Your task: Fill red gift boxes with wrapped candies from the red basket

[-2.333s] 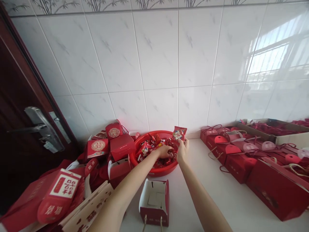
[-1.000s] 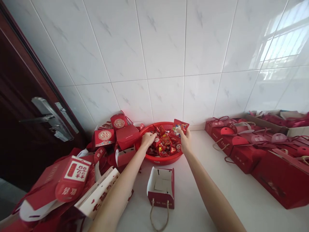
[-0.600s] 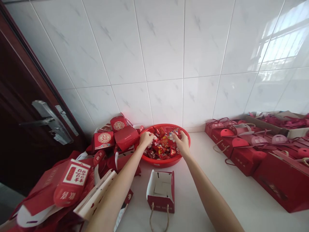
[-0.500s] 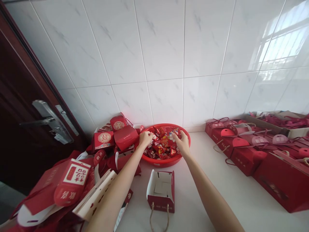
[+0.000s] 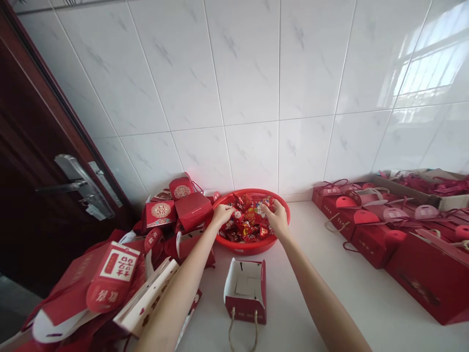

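A red plastic basket (image 5: 242, 248) holds a heap of wrapped candies (image 5: 249, 215), mostly in shiny red wrappers. Over its left side is my left hand (image 5: 222, 214), fingers drawn together at the candies; what they grip, if anything, is hidden. My right hand (image 5: 277, 219) reaches in from the right, thumb and fingers closed on a wrapped candy (image 5: 261, 210) with a pale, multicoloured wrapper. In front of the basket, between my forearms, an open-topped red gift box (image 5: 245, 283) with a white inside stands on the white surface. Its rope handle hangs towards me.
Red gift boxes (image 5: 194, 210) are piled loosely at the left, partly behind my left forearm. Rows of red handled boxes (image 5: 370, 242) stand at the right, with an open carton (image 5: 454, 200) behind. A tiled wall (image 5: 252, 151) backs the white surface (image 5: 293, 313).
My left fingers have shifted slightly and straightened a little over the candies. The right hand has stayed almost in place. The view has tilted slightly; the boxes have not moved.
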Motion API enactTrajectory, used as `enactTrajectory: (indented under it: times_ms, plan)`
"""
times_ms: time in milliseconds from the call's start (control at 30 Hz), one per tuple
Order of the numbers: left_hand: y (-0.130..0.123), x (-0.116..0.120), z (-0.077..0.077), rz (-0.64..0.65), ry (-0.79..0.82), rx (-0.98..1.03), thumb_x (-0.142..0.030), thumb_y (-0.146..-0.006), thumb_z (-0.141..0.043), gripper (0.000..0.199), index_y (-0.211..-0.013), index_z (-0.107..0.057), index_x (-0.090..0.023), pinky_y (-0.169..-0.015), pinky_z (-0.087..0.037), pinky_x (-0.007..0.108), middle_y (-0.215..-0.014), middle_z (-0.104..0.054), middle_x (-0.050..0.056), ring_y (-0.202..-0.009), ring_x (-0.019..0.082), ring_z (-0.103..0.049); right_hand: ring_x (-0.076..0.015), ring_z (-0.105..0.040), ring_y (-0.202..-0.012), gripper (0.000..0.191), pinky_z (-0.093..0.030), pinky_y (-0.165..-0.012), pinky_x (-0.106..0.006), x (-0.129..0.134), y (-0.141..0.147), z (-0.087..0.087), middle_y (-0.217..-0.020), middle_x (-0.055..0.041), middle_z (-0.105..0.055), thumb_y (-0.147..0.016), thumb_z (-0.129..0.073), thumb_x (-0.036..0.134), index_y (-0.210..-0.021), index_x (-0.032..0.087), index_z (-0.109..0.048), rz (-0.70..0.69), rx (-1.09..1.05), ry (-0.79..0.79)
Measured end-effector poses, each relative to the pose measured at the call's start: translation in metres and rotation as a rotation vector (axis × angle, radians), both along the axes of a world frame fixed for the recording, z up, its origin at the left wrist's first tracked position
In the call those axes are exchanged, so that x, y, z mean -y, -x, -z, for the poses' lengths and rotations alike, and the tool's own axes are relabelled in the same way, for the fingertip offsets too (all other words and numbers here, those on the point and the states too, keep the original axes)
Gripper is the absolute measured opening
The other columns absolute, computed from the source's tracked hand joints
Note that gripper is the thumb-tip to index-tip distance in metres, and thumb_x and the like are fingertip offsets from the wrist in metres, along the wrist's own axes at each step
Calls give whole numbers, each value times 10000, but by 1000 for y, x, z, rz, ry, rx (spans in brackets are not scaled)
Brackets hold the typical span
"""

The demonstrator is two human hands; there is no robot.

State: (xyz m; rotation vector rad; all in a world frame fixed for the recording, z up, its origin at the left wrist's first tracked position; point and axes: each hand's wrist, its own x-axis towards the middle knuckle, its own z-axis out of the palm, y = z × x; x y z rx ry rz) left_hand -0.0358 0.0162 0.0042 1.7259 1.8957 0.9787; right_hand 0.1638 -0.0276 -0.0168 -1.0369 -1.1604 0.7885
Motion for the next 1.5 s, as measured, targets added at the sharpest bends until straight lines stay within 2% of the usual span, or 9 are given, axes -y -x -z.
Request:
enactTrajectory:
  times_ms: [133,233,400,600,933,1133,1300,1433,1500]
  plan:
    - [0,0,-3,-43,23,-63,-316,-743,-544,424,-360,-385,-229,-525,-284,295,-369,-366,-13,-491,174,-482,-196,-578,-702,289,-445,-621,-304,1,0,-2,-722,-11,-605,-755,-655,465,-735,225,-496,42,42,1]
    - [0,-2,-5,-41,25,-100,-310,-753,-551,450,-354,-355,-237,-539,-297,299,-360,-362,-4,-506,195,-512,-168,-520,-640,296,-410,-592,-289,1,0,-2,-666,15,-541,-765,-638,456,-707,229,-456,60,70,13]
    - [-4,-6,-7,25,-51,-108,-257,-719,-588,365,-392,-428,-230,-618,-377,297,-427,-504,16,-623,229,-597,-145,-452,-591,322,-369,-554,-271,2,0,-3,-627,36,-489,-768,-638,460,-688,234,-423,73,87,-9]
    - [-11,-4,-9,225,-233,25,-315,-780,-549,213,-614,-635,-213,-781,-467,301,-740,-731,34,-789,217,-655,-141,-438,-573,333,-359,-541,-269,1,1,-3,-603,43,-481,-758,-631,427,-654,239,-376,82,118,18]
    - [-10,4,-7,407,-301,248,-516,-807,-564,368,-755,-678,-170,-737,-508,312,-771,-722,48,-768,211,-652,-215,-624,-729,125,-469,-661,-327,-1,1,0,-763,-5,-659,-719,-601,315,-784,243,-520,65,271,65]
    - [-24,15,-13,499,-244,243,-481,-815,-610,354,-822,-755,-159,-823,-524,322,-848,-760,61,-875,234,-679,-241,-643,-941,320,-494,-835,-373,3,3,-5,-959,-61,-702,-732,-686,497,-881,224,-612,-89,222,-78]
    - [-35,14,-14,486,-175,164,-386,-878,-563,327,-963,-779,-155,-881,-514,314,-952,-776,76,-990,241,-679,-186,-566,-669,288,-460,-639,-321,4,2,-4,-682,-5,-602,-759,-645,491,-716,218,-566,-244,224,-110]
    - [-22,5,-6,353,-81,20,-266,-764,-685,114,-720,-762,-195,-863,-497,320,-830,-772,78,-932,258,-687,-149,-462,-575,319,-380,-532,-276,1,1,-2,-588,33,-500,-734,-659,501,-710,228,-495,-168,112,-55]
    - [-13,0,0,300,-23,-40,-188,-647,-757,142,-530,-681,-213,-828,-494,319,-723,-751,77,-871,268,-694,-132,-414,-540,338,-338,-500,-262,1,1,-1,-560,50,-457,-716,-667,503,-710,232,-463,-149,72,-15]
